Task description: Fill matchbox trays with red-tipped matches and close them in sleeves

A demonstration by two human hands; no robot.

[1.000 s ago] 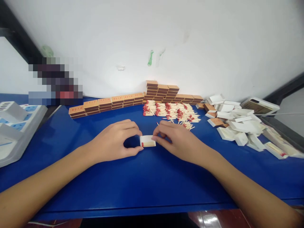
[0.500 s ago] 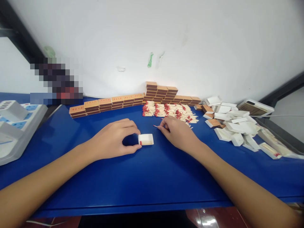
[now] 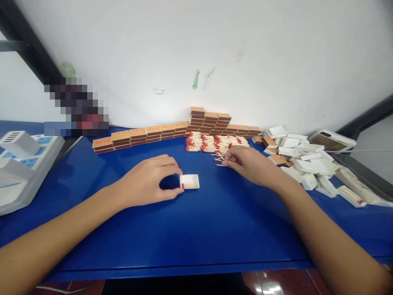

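Observation:
My left hand grips the left end of a small white matchbox tray between thumb and fingers. Inside the tray, several matches lie along the near side, red heads to the left. My right hand is closed in a pinch at the near edge of a large match pile. From its fingertips a single match sticks out leftward, its red head showing. A few loose matches lie just beyond those fingertips, partly hidden by the hand.
Stacked brown matchboxes line the wall behind the pile. On the right is a heap of white trays, with one match-filled tray at its near edge. A power strip with plugs stands at the left of the blue table.
My right hand has moved right, away from the tray and to the edge of the match pile, with a match at its fingertips in both frames. My left hand still holds the tray.

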